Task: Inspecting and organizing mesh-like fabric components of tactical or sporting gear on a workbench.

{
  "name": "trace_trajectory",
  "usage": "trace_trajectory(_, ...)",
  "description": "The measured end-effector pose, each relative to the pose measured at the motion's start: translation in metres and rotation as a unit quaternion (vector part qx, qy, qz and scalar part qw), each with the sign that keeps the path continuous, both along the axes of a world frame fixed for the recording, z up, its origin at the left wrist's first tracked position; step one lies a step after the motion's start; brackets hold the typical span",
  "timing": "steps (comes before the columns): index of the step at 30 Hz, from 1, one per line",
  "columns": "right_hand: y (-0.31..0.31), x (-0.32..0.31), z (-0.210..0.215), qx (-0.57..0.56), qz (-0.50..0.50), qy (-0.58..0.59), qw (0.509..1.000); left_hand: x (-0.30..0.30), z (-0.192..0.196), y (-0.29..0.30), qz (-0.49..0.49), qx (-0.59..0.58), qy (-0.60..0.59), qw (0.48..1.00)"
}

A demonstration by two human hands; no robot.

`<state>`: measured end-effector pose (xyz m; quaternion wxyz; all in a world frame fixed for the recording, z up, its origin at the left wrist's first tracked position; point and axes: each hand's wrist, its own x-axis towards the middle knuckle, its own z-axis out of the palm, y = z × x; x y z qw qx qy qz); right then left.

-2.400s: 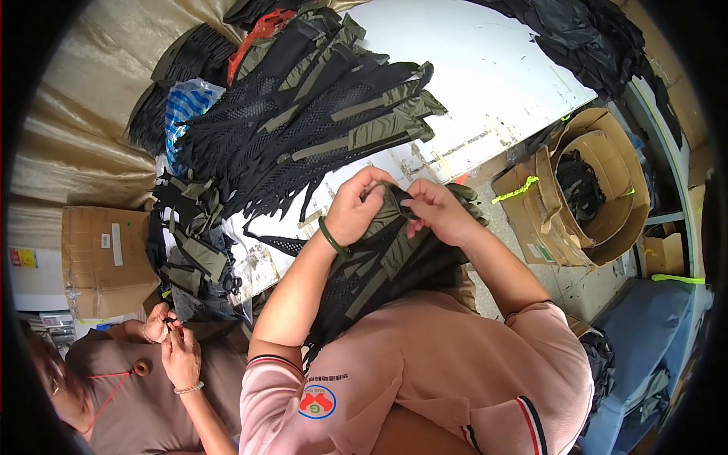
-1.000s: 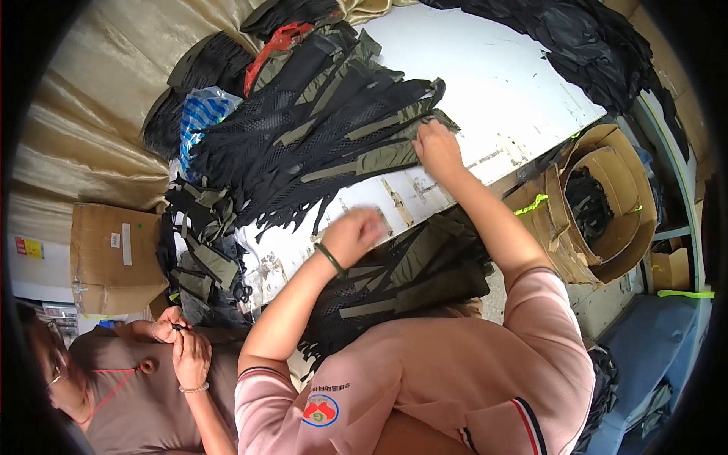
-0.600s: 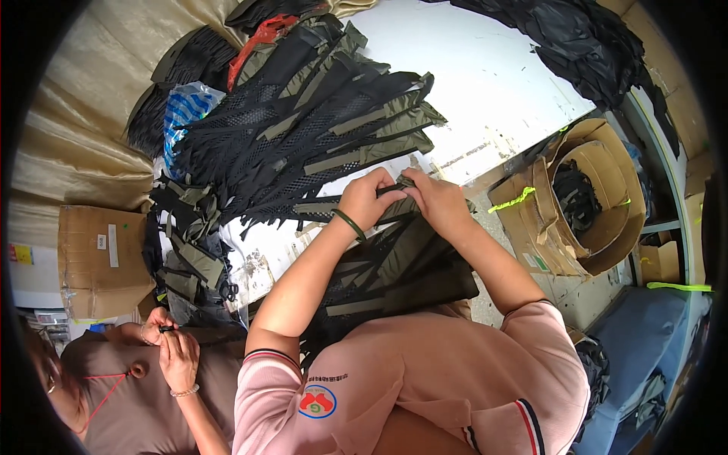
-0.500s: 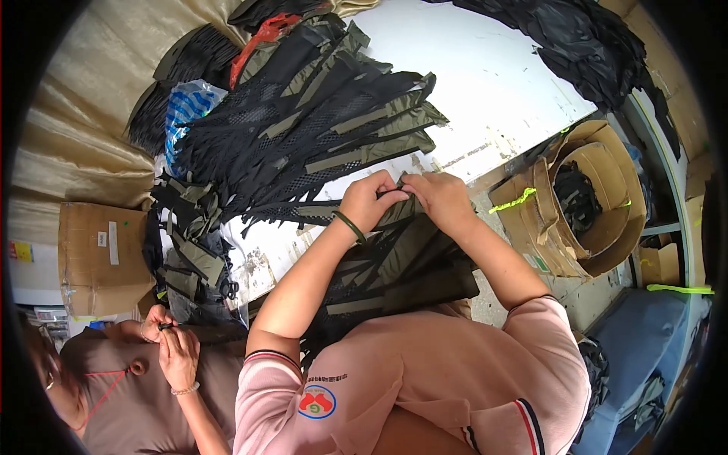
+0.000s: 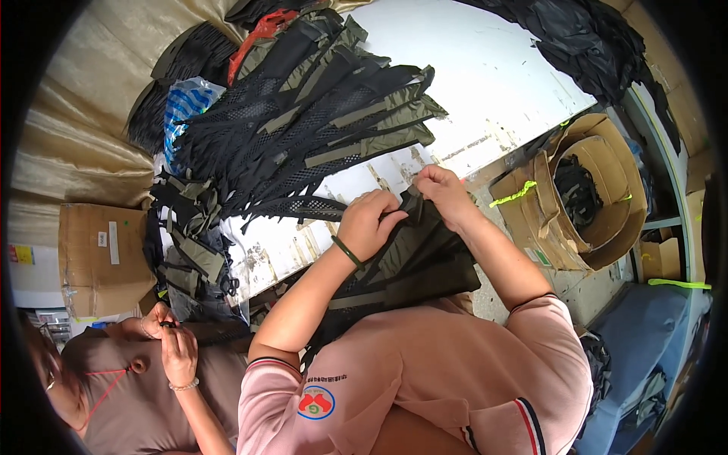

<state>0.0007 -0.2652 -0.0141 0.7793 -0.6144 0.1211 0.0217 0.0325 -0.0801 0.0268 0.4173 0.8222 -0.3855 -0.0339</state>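
In front of me, at the table's near edge, both hands work on a black and olive mesh fabric piece [image 5: 412,205]. My left hand [image 5: 370,227], with a dark green bangle at its wrist, grips the piece with thumb and fingers. My right hand [image 5: 443,197] pinches the piece's upper end, a short distance to the right. The piece's black mesh part runs leftward behind my left hand onto the table. More dark olive and black fabric [image 5: 425,277] hangs below my hands, over my lap.
A big fanned pile of mesh-and-olive strips [image 5: 303,129] covers the left of the white table [image 5: 485,83]. Black fabric [image 5: 588,45] lies far right. An open cardboard box [image 5: 523,220] stands at right. At left, a co-worker's hands [image 5: 176,345] hold something small and black.
My hands have drawn apart. The right one has moved slightly up and right, lifting the fabric's end, and more of the piece shows between them.
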Motion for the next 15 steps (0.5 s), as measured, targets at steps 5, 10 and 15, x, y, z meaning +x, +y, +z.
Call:
trace_trajectory(5, 0.018, -0.019, 0.005, 0.057, 0.032, -0.089, 0.994, 0.010, 0.001, -0.001, -0.004, 0.013, 0.192, 0.981)
trace_trajectory(10, 0.007, -0.021, 0.023, 0.181, 0.052, -0.067, 0.980, 0.022, 0.017, 0.004, -0.046, -0.186, 0.394, 0.899)
trace_trajectory(15, 0.008, -0.026, 0.027, 0.271, 0.192, -0.065, 0.941, 0.031, 0.027, 0.008, -0.056, -0.217, 0.291, 0.930)
